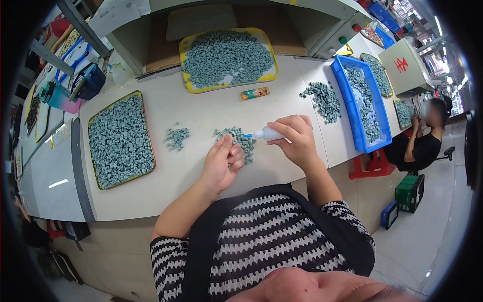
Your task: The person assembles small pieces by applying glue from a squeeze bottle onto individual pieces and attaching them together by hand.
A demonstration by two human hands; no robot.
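Note:
My right hand (pixel 297 137) grips a small white squeeze bottle (pixel 269 133) tilted sideways, its thin blue nozzle pointing left. That nozzle ends close to the fingertips of my left hand (pixel 221 158), which is closed in a pinch. Whatever sits between those left fingers is too small to make out. Just behind and beside the fingertips lies a loose pile of small grey-green pieces (pixel 248 151) on the white table (pixel 201 113). To the left of it is a smaller heap of the same pieces (pixel 177 138).
Yellow-edged trays of green pieces stand at left (pixel 121 141) and back (pixel 226 58). Rightward are another heap (pixel 326 103) and a blue bin (pixel 385 133). An orange-green packet (pixel 255 93) lies mid-table. A tumbler (pixel 60 98) stands far left; a co-worker (pixel 427 136) sits at right.

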